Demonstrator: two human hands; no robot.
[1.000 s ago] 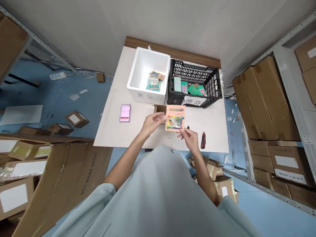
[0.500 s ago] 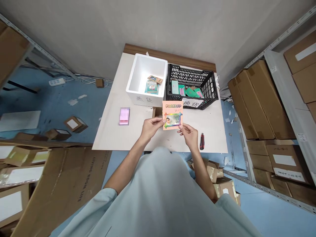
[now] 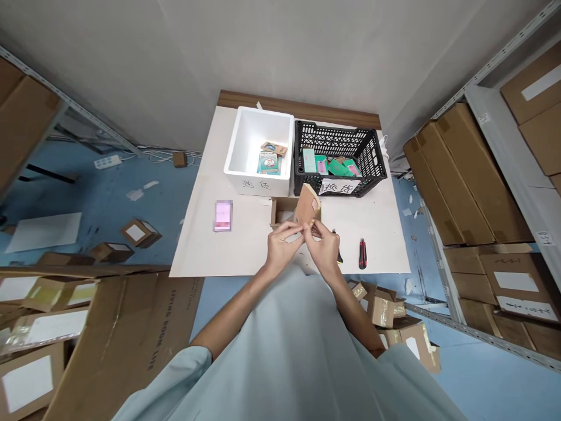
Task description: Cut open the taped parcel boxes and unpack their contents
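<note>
Currently | white box (image 3: 256,186): booklets (image 3: 269,162) | black crate (image 3: 377,158): probably green packs (image 3: 338,168) | held: tan booklet (image 3: 307,206)

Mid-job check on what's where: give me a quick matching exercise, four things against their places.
Things:
1. orange-brown booklet
2. red-and-black cutter
3. white box
4. black crate

Places:
A. back right of the table
B. held by the left hand and right hand
C. back left of the table
D. on the table, right of the right hand

Pairs: 1-B, 2-D, 3-C, 4-A
</note>
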